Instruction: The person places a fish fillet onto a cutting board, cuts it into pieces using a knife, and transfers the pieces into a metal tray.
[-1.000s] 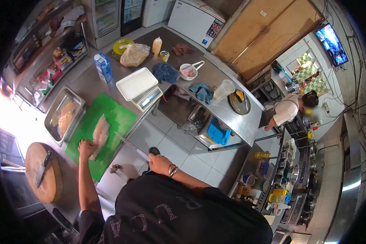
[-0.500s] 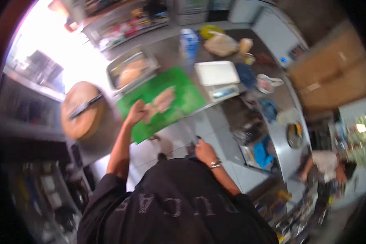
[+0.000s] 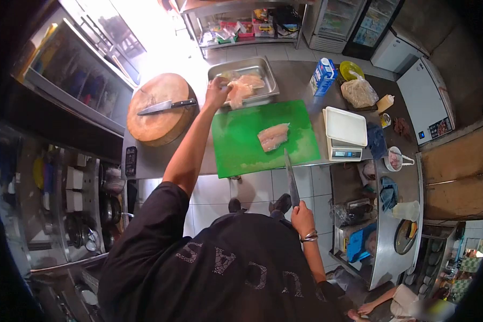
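My left hand [image 3: 217, 92] is closed on a pale fish fillet [image 3: 236, 96] at the near left rim of a steel tray [image 3: 276, 88]. More pale fillet pieces [image 3: 252, 81] lie inside that tray. My right hand [image 3: 302, 216] grips a long knife [image 3: 291, 180] by its handle, low in front of the board. The blade points up and away, its tip over the board's near edge. One cut fish fillet [image 3: 273, 137] rests on the green cutting board [image 3: 233, 153], close to the knife tip.
At the left, a second knife [image 3: 166, 106] lies on a round wooden block [image 3: 153, 129]. Right of the board stand a scale [image 3: 346, 131], a blue carton [image 3: 323, 77] and a bagged item [image 3: 358, 92]. Another person's hand [image 3: 367, 307] shows at the lower right.
My left hand has moved from the green board to the steel tray, with a fillet in its fingers. My head view has turned. The knife is still in my right hand.
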`<state>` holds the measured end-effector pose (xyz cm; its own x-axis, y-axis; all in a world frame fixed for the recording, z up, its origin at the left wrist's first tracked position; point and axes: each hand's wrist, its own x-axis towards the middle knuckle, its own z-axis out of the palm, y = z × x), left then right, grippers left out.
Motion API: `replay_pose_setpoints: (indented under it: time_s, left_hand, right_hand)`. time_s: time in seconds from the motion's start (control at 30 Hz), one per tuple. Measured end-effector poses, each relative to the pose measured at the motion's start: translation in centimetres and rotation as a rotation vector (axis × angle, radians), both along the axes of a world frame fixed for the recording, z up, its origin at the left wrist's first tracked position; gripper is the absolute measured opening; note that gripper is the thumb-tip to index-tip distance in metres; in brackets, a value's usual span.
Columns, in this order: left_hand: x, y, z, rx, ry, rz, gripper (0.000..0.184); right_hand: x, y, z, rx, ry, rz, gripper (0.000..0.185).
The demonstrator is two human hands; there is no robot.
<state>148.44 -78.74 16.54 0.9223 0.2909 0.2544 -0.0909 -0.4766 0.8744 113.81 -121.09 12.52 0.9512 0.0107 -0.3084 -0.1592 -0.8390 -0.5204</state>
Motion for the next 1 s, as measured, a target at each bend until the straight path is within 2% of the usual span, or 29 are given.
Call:
replay_pose_setpoints:
  time_s: [0.03,0.07,0.13,0.2,0.27,0.37,0.43,0.5,0.57,0.73,1.0]
  left_hand:
    - [0.1,-0.7,0.5,0.160,-0.082,0.035,0.035]
    - [-0.3,-2.2,0.4,0.109,-0.050,0.003,0.025]
    - [-3.7,-5.9,2.0,0.177,0.153,-0.245,0.023]
    - [-4.9,-8.0,-5.2,0.439,0.000,-0.482,0.028]
    - [-9.2,-11.7,-6.3,0.534,0.104,-0.517,0.033]
    - [-12.9,-13.7,-8.8,0.609,0.074,-0.553,0.039]
    - [-14.6,-14.1,-8.9,0.605,0.024,-0.480,0.043]
    - [-15.9,-14.3,-9.1,0.601,-0.019,-0.391,0.046]
    - [-16.8,-14.4,-9.8,0.724,-0.006,-0.288,0.049]
    - [-17.3,-14.6,-10.9,0.774,0.015,-0.252,0.055]
    - [-17.2,-14.7,-10.7,0.823,0.069,-0.237,0.057]
  right_hand:
    - [0.0,0.0,0.0,-0.013,-0.003,0.001,0.025]
    - [-0.1,0.0,0.1,-0.016,-0.003,0.001,0.025]
    - [-0.2,0.1,0.3,0.006,-0.033,0.013,0.024]
    - [-0.1,-0.2,-0.2,0.016,-0.020,0.008,0.024]
    - [0.1,-0.4,-0.2,0.024,-0.009,0.008,0.023]
    - [0.6,-0.2,0.9,0.087,-0.037,0.023,0.023]
    - [1.6,0.2,1.7,0.163,-0.094,0.041,0.026]
    - [2.9,0.6,1.7,0.130,-0.128,0.085,0.026]
    - [4.6,1.3,1.9,0.101,-0.163,0.132,0.026]
    - [8.8,3.3,1.9,-0.021,-0.136,0.209,0.020]
    - [12.0,3.4,0.7,0.007,-0.103,0.288,0.021]
